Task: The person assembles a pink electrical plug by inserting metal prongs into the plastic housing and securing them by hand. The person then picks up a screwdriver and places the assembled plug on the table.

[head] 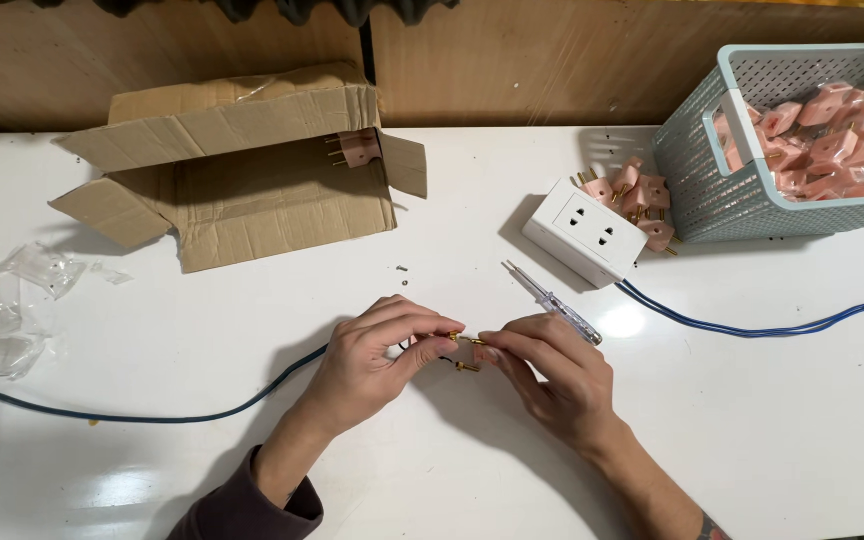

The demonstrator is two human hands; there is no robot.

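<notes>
Left hand (pixel 372 355): nearest the camera with its dark sleeve cuff; fingers pinched narrow on the end of a blue cable (pixel 152 412) where it meets a small pink plug part (pixel 464 352) with brass pins.
Right hand (pixel 552 375): fingers closed on the other side of the same plug part, with a clear-handled tester screwdriver (pixel 555 303) held along the hand, its tip pointing up and away.
Plug part: held between both hands just above the white table (pixel 752 440), near the table's middle; its brass pins show between the fingertips (most of its body is hidden).
Cable: runs left from the left hand across the table; a second blue stretch (pixel 752 325) leads right from the white socket block (pixel 585 232).
Loose screw (pixel 402 268): tiny and dark, lying apart on the table above the hands.
Supplies: a heap of pink plug parts (pixel 637 200) just beside the socket block, more in the pale-green basket (pixel 712 190) at the right.
Left side: an open cardboard box (pixel 242 170) with one pink part inside, and crumpled clear plastic wrap (pixel 12 310).
Risk: the small brass pieces could slip from so fine a pinch and roll off; the loose screw could be brushed away by a wrist; the screwdriver tip could skid off a small screw head.
</notes>
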